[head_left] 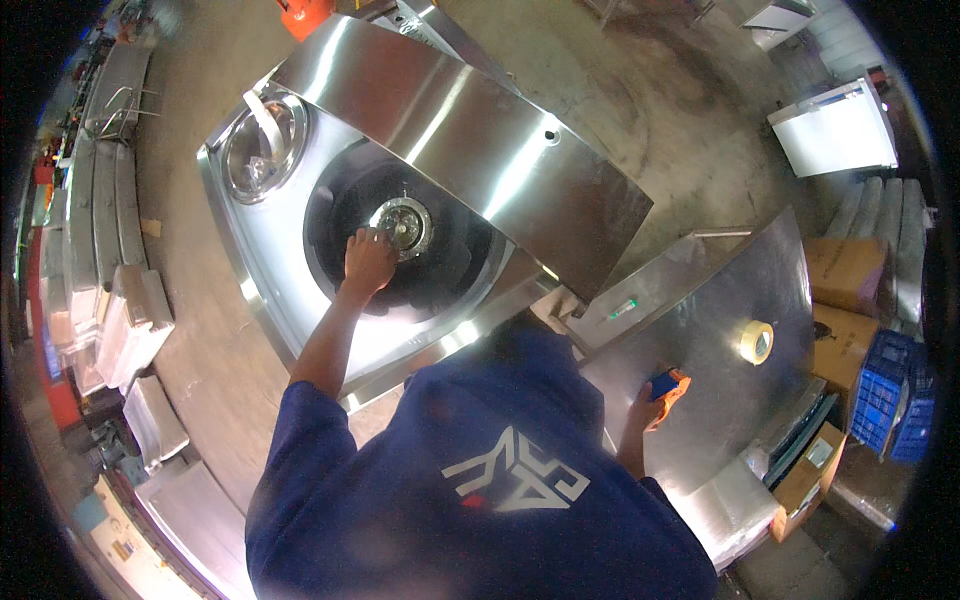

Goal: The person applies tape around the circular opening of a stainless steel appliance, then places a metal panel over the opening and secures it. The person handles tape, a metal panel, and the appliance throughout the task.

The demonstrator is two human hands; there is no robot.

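A stainless steel wok stove [428, 338] stands in front of me, with a round black burner well [345, 210] in its pale top. In the middle of the well sits a round metal burner [404, 228]. My left hand [370, 262] is at the burner's near left edge, its fingers curled closed; whatever lies under the fingertips is hidden. Off to the right, my right hand [643, 411] is closed round an orange and blue handheld tool [668, 385], low over a steel sheet-metal top. The tool's exact kind is too small to make out.
A tall steel back panel [450, 130] rises behind the well. At the stove's far left is a round steel basin [262, 150]. A yellow tape roll [757, 342] lies on the right-hand steel top [700, 310]. Blue crates [885, 385] and cardboard boxes [845, 340] stand beyond.
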